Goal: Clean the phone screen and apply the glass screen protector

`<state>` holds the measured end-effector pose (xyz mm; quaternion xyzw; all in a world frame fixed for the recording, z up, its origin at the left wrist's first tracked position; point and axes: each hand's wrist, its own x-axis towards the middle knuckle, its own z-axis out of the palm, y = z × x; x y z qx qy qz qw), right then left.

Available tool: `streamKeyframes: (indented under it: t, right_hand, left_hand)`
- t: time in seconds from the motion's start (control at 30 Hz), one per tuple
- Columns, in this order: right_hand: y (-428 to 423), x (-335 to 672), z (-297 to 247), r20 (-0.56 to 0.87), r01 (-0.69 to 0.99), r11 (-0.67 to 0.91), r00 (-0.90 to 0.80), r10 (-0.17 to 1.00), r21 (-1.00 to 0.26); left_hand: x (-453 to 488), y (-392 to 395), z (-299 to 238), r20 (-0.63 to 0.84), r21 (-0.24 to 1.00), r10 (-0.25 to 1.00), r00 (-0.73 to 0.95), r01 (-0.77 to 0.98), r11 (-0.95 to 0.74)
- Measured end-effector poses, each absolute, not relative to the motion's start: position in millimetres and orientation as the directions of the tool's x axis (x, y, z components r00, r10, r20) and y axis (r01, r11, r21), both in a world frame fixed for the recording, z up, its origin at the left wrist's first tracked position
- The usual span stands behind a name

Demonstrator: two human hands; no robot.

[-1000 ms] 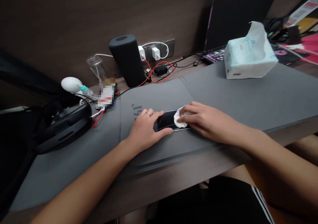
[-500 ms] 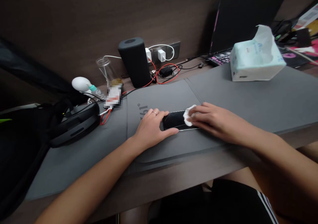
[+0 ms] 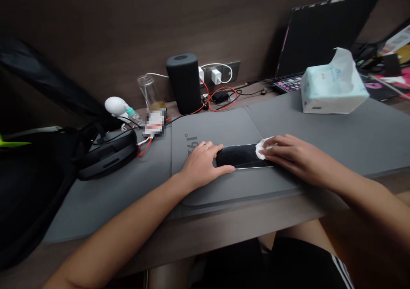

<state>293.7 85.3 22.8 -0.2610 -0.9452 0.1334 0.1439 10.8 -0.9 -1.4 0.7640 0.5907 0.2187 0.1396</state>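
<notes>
A black smartphone (image 3: 240, 156) lies flat, screen up, on the grey desk mat (image 3: 282, 120). My left hand (image 3: 203, 163) grips the phone's left end, thumb along the near edge and fingers at the far edge. Pinched in the fingers of my right hand (image 3: 293, 156) is a crumpled white tissue (image 3: 261, 149), pressed against the screen close to the right end. My right fingers hide that end of the phone.
Behind the mat stand a black speaker (image 3: 184, 84), a glass jar (image 3: 149, 90) and tangled cables (image 3: 221, 97). At the right are a tissue pack (image 3: 333, 92) and an open laptop (image 3: 326, 35). Headphones (image 3: 109, 154) and a black bag (image 3: 28, 195) occupy the left.
My right hand has slid the tissue rightward along the screen, uncovering more of it. My left hand keeps its hold on the phone's left end. The whole view has shifted slightly.
</notes>
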Motion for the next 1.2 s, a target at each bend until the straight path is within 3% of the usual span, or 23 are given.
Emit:
streamKeyframes:
  t: [0.7, 1.07, 1.2]
  right_hand:
    - [92.6, 288.8, 16.8, 0.247, 0.450, 0.826, -0.805, 0.540, -0.341]
    - [74.5, 223.7, 27.8, 0.217, 0.296, 0.908, -0.905, 0.366, -0.295]
    - [71.3, 221.2, 21.8, 0.251, 0.282, 0.911, -0.898, 0.361, -0.299]
  left_hand:
    - [12.6, -0.1, -3.2, 0.169, 0.485, 0.973, 0.159, 0.846, -0.223]
    - [14.2, -2.2, -3.7, 0.192, 0.442, 0.968, 0.161, 0.867, -0.232]
    - [14.5, -3.0, -3.6, 0.195, 0.447, 0.969, 0.152, 0.866, -0.226]
